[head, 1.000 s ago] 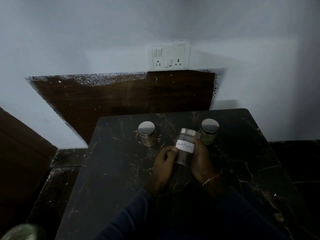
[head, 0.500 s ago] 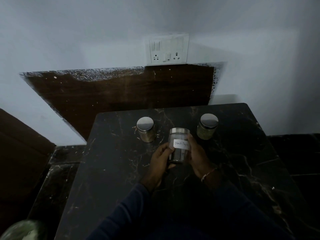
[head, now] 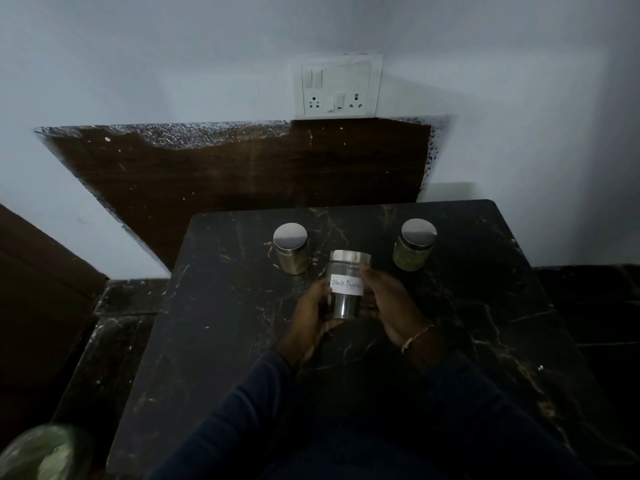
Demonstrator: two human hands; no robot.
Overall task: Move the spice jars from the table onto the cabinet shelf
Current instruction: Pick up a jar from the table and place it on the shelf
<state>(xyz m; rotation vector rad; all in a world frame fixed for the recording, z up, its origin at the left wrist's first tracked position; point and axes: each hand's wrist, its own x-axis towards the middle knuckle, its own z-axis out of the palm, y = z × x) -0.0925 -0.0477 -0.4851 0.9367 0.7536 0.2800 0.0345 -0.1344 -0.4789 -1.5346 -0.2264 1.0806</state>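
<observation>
A glass jar with a steel lid and a white label reading "Black Pepper" [head: 344, 289] is held upright over the dark marble table [head: 225, 341]. My left hand [head: 311, 313] grips its left side and my right hand [head: 388, 303] grips its right side. Two more steel-lidded spice jars stand on the table beyond it: one at the left [head: 291, 249] with tan contents, one at the right [head: 415, 244] with greenish contents. No cabinet shelf is in view.
A dark wooden panel [head: 259, 168] leans on the white wall behind the table, with a switch and socket plate [head: 337, 86] above it. A brown wooden surface [head: 38, 278] stands at the left. A blurred green object [head: 41, 452] sits at the bottom left corner.
The jar has been turned from tilted to upright between both hands and shifted slightly left, its label now facing me. The two other jars have not moved.
</observation>
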